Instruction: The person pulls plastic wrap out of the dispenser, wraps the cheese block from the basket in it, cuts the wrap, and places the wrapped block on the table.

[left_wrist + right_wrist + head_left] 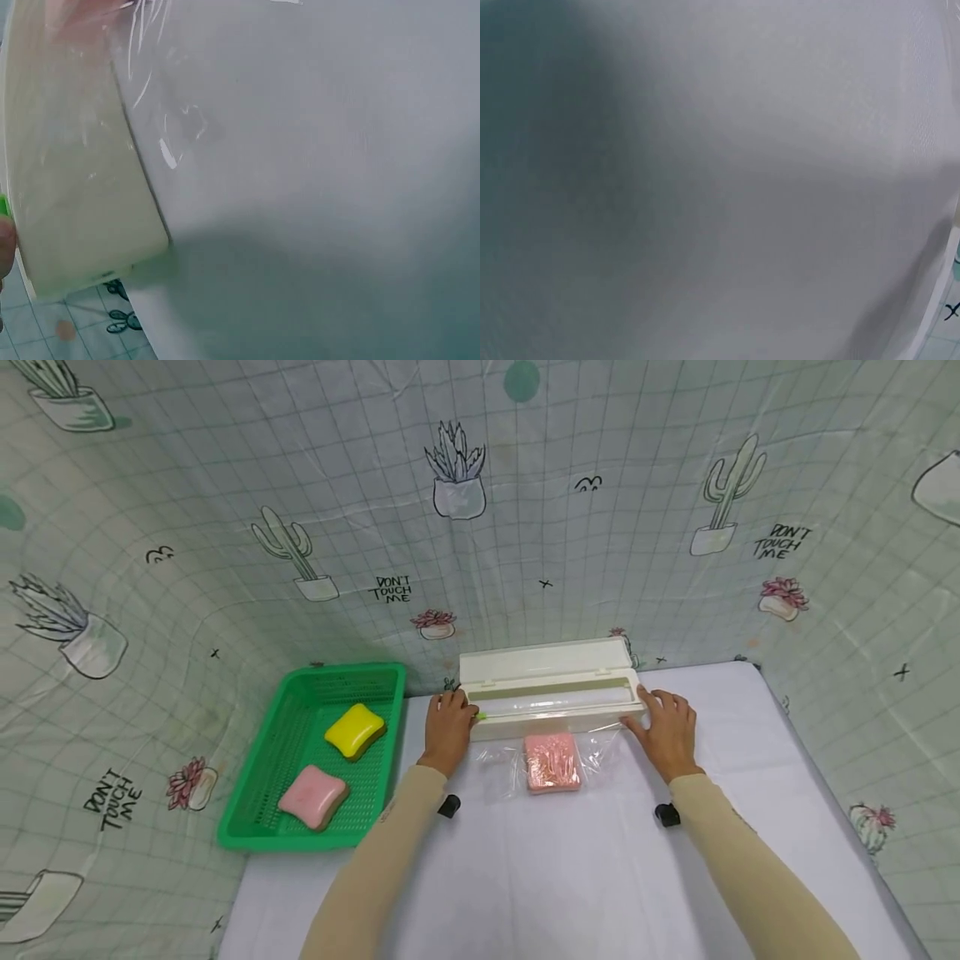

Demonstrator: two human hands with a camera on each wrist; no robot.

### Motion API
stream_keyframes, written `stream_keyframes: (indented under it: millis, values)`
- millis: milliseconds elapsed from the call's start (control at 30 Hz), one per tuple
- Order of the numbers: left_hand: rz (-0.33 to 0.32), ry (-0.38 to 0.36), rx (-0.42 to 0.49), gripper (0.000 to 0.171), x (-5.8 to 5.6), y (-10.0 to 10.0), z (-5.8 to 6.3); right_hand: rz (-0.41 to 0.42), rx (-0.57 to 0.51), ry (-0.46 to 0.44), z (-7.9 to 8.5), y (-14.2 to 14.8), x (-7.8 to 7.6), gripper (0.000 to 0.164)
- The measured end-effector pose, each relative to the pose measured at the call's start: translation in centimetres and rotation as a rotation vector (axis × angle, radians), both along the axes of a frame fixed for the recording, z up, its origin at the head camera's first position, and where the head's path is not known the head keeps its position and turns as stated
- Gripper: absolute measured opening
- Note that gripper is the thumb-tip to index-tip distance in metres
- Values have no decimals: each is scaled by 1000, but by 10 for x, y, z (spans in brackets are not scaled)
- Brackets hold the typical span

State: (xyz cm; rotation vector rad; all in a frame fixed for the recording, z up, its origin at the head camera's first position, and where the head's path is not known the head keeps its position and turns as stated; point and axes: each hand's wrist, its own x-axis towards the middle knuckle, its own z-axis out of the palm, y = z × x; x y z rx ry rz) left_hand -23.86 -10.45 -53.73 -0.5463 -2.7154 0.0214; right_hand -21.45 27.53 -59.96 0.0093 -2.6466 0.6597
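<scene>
A white cling film dispenser [551, 723] stands at the back of the table with its lid [545, 660] raised, showing a roll of film [555, 702] inside. My left hand [447, 731] grips its left end, the thumb at a small green slider [481, 716]. The other end is held by my right hand [669, 737], thumb in front and fingers at the side. Just before the dispenser lies a pink sponge [552, 762] under clear film [498, 768]. In the left wrist view the dispenser [82, 187] fills the left side; the right wrist view shows mostly blurred tablecloth.
To the left, a green plastic basket [251, 777] contains a yellow sponge [356, 731] and a pink sponge [313, 797]. A white cloth [570, 885] covers the table. Behind it hangs a patterned curtain [510, 552], close to the raised lid.
</scene>
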Motion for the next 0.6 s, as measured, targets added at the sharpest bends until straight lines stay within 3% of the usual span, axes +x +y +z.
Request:
stream_keyframes:
  millis: [600]
  values:
    - [45, 14, 17, 13, 4, -20, 0, 12, 0, 28, -1, -2, 2, 69]
